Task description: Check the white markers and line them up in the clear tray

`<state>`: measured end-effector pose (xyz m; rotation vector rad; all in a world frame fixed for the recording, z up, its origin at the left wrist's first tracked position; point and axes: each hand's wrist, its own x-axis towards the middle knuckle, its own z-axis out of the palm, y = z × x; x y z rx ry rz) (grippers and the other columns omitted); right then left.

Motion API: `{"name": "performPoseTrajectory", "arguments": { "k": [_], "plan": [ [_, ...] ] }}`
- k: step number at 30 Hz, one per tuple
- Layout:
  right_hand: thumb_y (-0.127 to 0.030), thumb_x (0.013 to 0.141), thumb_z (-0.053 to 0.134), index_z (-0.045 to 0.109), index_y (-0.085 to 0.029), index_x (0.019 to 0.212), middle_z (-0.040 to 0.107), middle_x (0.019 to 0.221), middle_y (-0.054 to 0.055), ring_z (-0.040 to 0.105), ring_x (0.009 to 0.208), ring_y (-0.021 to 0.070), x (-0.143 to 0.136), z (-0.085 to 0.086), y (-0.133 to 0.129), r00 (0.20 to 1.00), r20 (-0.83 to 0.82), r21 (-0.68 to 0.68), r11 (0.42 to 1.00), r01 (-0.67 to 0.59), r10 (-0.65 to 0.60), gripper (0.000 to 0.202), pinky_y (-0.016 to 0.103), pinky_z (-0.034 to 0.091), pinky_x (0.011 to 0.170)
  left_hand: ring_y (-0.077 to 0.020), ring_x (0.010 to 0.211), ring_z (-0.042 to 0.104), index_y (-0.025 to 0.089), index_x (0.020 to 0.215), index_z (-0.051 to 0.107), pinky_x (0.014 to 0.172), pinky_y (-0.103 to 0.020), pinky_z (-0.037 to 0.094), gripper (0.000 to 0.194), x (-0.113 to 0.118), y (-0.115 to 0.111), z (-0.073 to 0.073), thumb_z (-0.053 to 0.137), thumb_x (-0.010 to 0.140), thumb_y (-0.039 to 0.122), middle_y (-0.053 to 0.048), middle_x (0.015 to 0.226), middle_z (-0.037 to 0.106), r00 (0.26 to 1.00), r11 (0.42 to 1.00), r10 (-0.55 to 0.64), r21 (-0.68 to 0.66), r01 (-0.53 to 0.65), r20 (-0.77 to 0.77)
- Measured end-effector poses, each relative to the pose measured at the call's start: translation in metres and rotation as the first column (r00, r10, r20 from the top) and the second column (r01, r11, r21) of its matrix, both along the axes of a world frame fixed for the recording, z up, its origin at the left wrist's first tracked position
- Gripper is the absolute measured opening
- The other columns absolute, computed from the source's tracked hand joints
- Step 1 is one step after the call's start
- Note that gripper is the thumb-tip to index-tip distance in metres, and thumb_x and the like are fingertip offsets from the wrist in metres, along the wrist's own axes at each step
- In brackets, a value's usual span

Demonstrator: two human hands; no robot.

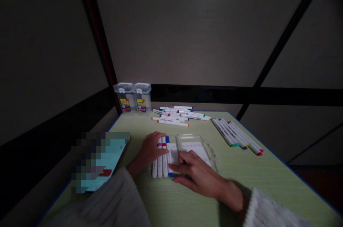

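Several white markers, one of them a blue marker (168,148) at the right end, lie side by side in a clear plastic case (187,137). My left hand (150,149) is spread over their upper ends from the left. Its fingers reach the caps, and its thumb lies across the markers onto the blue one. From the right, my right hand (199,174) reaches in with the index finger stretched against the blue marker's lower part. Its thumb is apart below and its other fingers are curled, with nothing seen between them. The case's other half lies unfolded at right, partly behind this hand.
Loose markers (174,123) are piled at the back, near two lidded clear boxes (142,97). A row of markers (226,134) lies along the right edge of the light-green table (268,184). At left is a flat turquoise item (107,161), partly pixelated. Panel walls enclose the table.
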<state>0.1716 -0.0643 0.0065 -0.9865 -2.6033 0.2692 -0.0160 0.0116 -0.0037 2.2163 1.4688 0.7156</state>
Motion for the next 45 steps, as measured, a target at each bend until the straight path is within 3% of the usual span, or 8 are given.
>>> {"name": "performPoseTrajectory", "arguments": {
  "k": [7,14,21,27,30,32,37,45],
  "plan": [
    [-0.035,0.084,0.047,0.058,-0.020,0.111,0.050,0.084,0.006,0.046,0.079,0.0180,0.001,0.000,0.000,1.000,0.010,0.033,0.999,-0.009,0.008,0.033,0.031,0.037,0.070,-0.0165,0.096,0.056,0.012,0.097,0.058,0.089,-0.030,0.041,0.028,-0.002,0.006,0.002,0.044,0.072,0.016,-0.009,0.102,0.062,0.968,0.992,0.126,-0.046,-0.119,0.216],
    [-0.034,0.084,0.046,0.057,-0.020,0.111,0.050,0.083,0.006,0.046,0.078,0.0177,0.000,0.002,-0.001,1.000,0.008,0.044,0.999,-0.010,0.010,0.032,0.030,0.037,0.069,-0.0147,0.090,0.058,0.011,0.098,0.058,0.085,-0.028,0.044,0.035,-0.002,0.009,-0.001,0.033,0.073,0.010,-0.008,0.098,0.065,0.957,0.987,0.160,-0.038,-0.156,0.242],
    [-0.034,0.084,0.047,0.057,-0.020,0.111,0.050,0.085,0.006,0.046,0.079,0.0178,0.001,0.000,0.000,1.000,0.024,0.030,1.000,-0.010,0.009,0.032,0.030,0.037,0.070,-0.0159,0.094,0.056,0.004,0.108,0.054,0.090,-0.028,0.040,0.043,-0.002,0.008,-0.003,0.034,0.071,0.007,-0.011,0.100,0.063,0.972,0.988,0.157,-0.038,-0.152,0.173],
    [-0.033,0.085,0.045,0.055,-0.018,0.112,0.051,0.085,0.006,0.047,0.080,0.0181,0.000,0.002,-0.001,0.999,0.047,0.050,0.999,-0.017,0.015,0.032,0.032,0.037,0.071,-0.0160,0.095,0.055,0.008,0.104,0.055,0.090,-0.029,0.039,0.038,0.001,0.007,-0.004,0.039,0.070,0.007,-0.010,0.100,0.062,0.972,0.985,0.162,0.024,-0.169,0.169],
    [-0.033,0.086,0.044,0.055,-0.018,0.112,0.051,0.084,0.006,0.047,0.081,0.0181,-0.001,0.001,-0.001,0.998,0.054,0.065,0.998,-0.027,0.024,0.032,0.032,0.037,0.071,-0.0187,0.101,0.050,0.012,0.104,0.054,0.092,-0.032,0.037,0.033,0.001,0.005,-0.007,0.048,0.072,0.016,-0.009,0.106,0.057,0.989,0.981,0.125,0.141,-0.136,0.083],
    [-0.033,0.086,0.043,0.056,-0.018,0.110,0.051,0.084,0.006,0.047,0.080,0.0180,-0.001,0.001,-0.001,0.998,0.049,0.072,0.997,-0.029,0.025,0.031,0.032,0.037,0.071,-0.0219,0.105,0.046,0.014,0.110,0.051,0.093,-0.036,0.035,0.042,0.000,0.003,-0.009,0.056,0.070,0.027,-0.009,0.111,0.054,0.994,0.980,0.107,0.172,-0.102,-0.017],
    [-0.033,0.086,0.044,0.059,-0.019,0.107,0.050,0.082,0.005,0.045,0.077,0.0174,-0.002,0.003,-0.002,0.999,0.033,0.070,0.997,-0.022,0.020,0.029,0.030,0.036,0.068,-0.0261,0.110,0.040,0.016,0.119,0.045,0.091,-0.040,0.033,0.059,-0.003,-0.001,-0.010,0.060,0.067,0.041,-0.011,0.117,0.049,0.972,0.990,0.119,0.094,-0.101,-0.203],
    [-0.031,0.086,0.045,0.062,-0.019,0.098,0.050,0.079,0.004,0.045,0.076,0.0164,-0.003,0.002,-0.002,0.998,0.006,0.089,0.994,-0.056,0.056,0.024,0.028,0.035,0.067,-0.0240,0.108,0.043,0.018,0.116,0.046,0.090,-0.035,0.034,0.056,-0.004,0.000,-0.010,0.060,0.067,0.041,-0.008,0.115,0.049,0.974,0.992,0.103,0.090,-0.086,-0.204]
  ]
}}
